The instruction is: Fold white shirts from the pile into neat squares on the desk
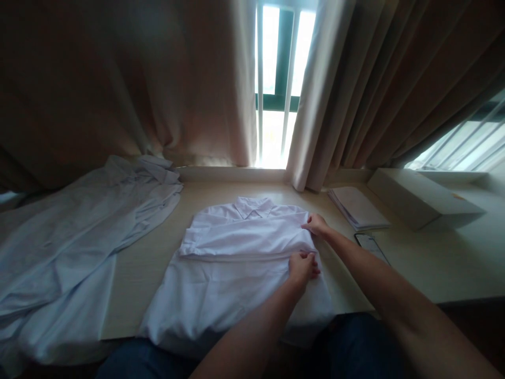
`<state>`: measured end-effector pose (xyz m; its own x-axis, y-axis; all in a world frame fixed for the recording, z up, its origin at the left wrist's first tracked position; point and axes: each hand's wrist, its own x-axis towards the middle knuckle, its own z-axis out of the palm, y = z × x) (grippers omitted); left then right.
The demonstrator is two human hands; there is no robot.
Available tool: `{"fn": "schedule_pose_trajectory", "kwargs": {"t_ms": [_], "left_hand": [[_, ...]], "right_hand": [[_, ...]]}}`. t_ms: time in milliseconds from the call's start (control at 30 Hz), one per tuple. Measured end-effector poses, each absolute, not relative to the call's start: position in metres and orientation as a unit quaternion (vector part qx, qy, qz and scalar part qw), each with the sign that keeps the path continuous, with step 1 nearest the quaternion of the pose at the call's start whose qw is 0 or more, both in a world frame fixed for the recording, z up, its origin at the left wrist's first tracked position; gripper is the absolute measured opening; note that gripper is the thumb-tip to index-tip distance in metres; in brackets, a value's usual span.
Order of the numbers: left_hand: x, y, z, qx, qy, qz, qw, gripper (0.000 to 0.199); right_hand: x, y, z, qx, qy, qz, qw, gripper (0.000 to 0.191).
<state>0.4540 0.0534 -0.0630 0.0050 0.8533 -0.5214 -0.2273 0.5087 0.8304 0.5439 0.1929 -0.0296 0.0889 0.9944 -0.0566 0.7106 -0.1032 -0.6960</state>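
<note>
A white collared shirt [236, 284] lies spread on the pale table, its collar toward the window and its lower part reaching the near edge. One sleeve is laid across the chest, with its cuff at the left. My left hand [302, 267] pinches the lower edge of that sleeve near the shirt's right side. Just above it, my right hand [315, 225] has its fingers closed on the shirt's right edge, near the shoulder.
More white garments [79, 226] lie heaped at the left. On the right are a folded white cloth [359, 207], a phone [371, 246] and a pale box [426, 197]. Curtains [189, 84] hang behind the table [145, 279].
</note>
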Motion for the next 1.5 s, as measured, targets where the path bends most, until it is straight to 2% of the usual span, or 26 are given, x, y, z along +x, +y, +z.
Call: {"fn": "schedule_pose_trajectory", "kwargs": {"t_ms": [67,167,233,333,467,633,900,1100,1300,1400,1500], "left_hand": [[0.425,0.046,-0.054,0.353,0.591,0.416,0.594,0.015],[0.369,0.041,-0.040,0.589,0.625,0.404,0.315,0.023],[0.333,0.044,-0.035,0.686,0.605,0.353,0.196,0.033],[0.293,0.050,-0.040,0.769,0.596,0.206,0.108,0.052],[0.266,0.056,-0.058,0.754,0.646,0.080,0.085,0.066],[0.232,0.060,-0.061,0.722,0.686,0.046,0.073,0.071],[0.127,0.051,-0.068,0.659,0.752,0.015,-0.009,0.067],[0.107,0.036,-0.081,0.744,0.668,0.032,0.005,0.065],[0.091,0.046,-0.087,0.671,0.729,0.133,-0.006,0.064],[0.085,0.068,-0.078,0.634,0.758,0.152,-0.008,0.059],[0.081,0.095,-0.062,0.625,0.773,0.107,0.030,0.048]], "right_hand": [[0.545,0.186,-0.032,-0.696,-0.641,0.219,0.238,0.033],[0.541,0.156,-0.041,-0.655,-0.717,0.096,0.221,0.037],[0.537,0.127,-0.052,-0.604,-0.770,0.050,0.202,0.047],[0.532,0.085,-0.072,-0.559,-0.819,0.051,0.119,0.067],[0.533,0.057,-0.082,-0.549,-0.831,0.074,0.056,0.073],[0.534,0.053,-0.074,-0.563,-0.822,0.066,0.059,0.070],[0.538,0.065,-0.078,-0.559,-0.822,0.070,0.079,0.069],[0.572,0.102,-0.084,-0.525,-0.849,0.049,0.042,0.068],[0.595,0.127,-0.074,-0.478,-0.878,0.015,0.009,0.069],[0.584,0.125,-0.064,-0.492,-0.869,-0.012,0.050,0.066],[0.567,0.118,-0.063,-0.540,-0.835,-0.040,0.096,0.063]]}}
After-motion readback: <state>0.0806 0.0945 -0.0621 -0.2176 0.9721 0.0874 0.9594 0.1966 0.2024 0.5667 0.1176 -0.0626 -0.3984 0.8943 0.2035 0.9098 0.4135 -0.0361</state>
